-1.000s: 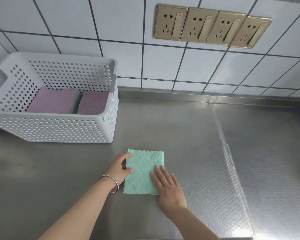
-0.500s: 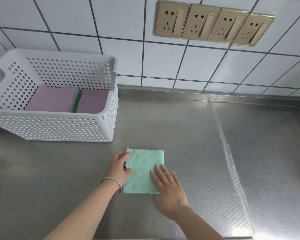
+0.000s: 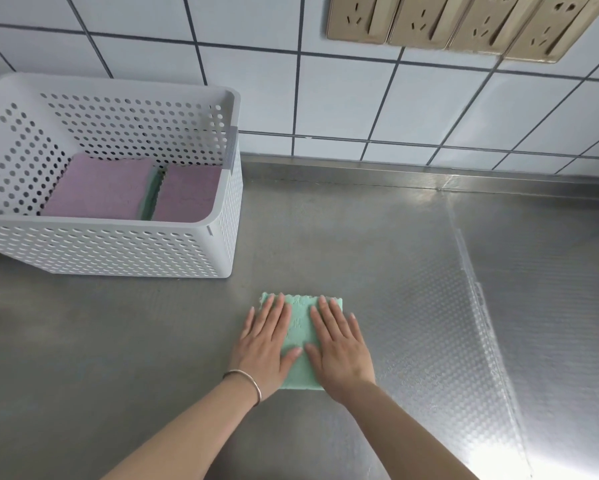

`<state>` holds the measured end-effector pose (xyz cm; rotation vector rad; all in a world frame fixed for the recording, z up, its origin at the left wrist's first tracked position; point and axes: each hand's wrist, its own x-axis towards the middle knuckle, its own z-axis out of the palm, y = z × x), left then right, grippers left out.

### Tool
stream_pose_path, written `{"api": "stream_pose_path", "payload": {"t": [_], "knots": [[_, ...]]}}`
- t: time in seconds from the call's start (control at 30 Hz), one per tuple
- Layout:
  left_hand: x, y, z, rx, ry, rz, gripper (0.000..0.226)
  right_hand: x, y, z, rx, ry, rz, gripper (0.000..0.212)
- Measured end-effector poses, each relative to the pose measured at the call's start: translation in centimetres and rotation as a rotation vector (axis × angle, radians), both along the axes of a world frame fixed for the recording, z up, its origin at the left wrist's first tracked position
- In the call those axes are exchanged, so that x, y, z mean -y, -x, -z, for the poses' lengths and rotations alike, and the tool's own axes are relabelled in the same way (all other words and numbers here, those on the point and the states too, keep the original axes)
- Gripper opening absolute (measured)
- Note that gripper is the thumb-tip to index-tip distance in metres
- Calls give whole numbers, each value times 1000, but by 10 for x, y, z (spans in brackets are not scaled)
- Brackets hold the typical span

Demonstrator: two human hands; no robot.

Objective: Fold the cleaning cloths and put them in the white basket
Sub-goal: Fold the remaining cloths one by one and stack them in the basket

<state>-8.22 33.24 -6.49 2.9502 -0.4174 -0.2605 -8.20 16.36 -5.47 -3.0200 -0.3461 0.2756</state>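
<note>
Hands flat here: our left hand (image 3: 268,344) and right hand (image 3: 339,346) press straight fingers onto the folded green cloth (image 3: 299,332) on the table (image 3: 118,341), right of the white basket (image 3: 118,251).

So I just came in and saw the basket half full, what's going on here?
A person is folding cleaning cloths at a steel counter. Both hands, the left hand and the right hand, press flat on a folded green cloth lying on the counter. The white basket stands to the left and already holds folded purple cloths, with a green edge between them. The green cloth is not in the basket yet.
</note>
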Motion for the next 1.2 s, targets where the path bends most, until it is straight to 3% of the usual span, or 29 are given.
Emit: {"api": "stream_pose_path", "payload": {"t": [0.17,0.57,0.63,0.73,0.8,0.83,1.0,1.13,1.2], "knots": [[1,0,4,42,21,-17,69,4,0,6,38,-24,-10,60],[4,-4,-4,-47,-60,-33,73,1,0,4,34,-37,-12,67],[-1,-4,-15,-52,-33,-21,73,-2,1,-5,-32,-179,59,69],[-11,3,-33,14,244,-268,51,-8,12,-34,76,-590,575,48],[-16,10,-38,-115,453,-521,47,-7,14,-43,11,-758,932,41],[-18,14,-38,-200,487,-578,48,-5,16,-44,-60,-768,1013,40],[-10,19,-41,-332,400,-627,37,-5,26,-44,-306,-747,1015,41],[-2,9,-51,-524,603,-834,12,-2,24,-52,-477,-696,949,24],[-1,6,-56,-628,763,-961,23,0,22,-54,-577,-700,953,32]]}}
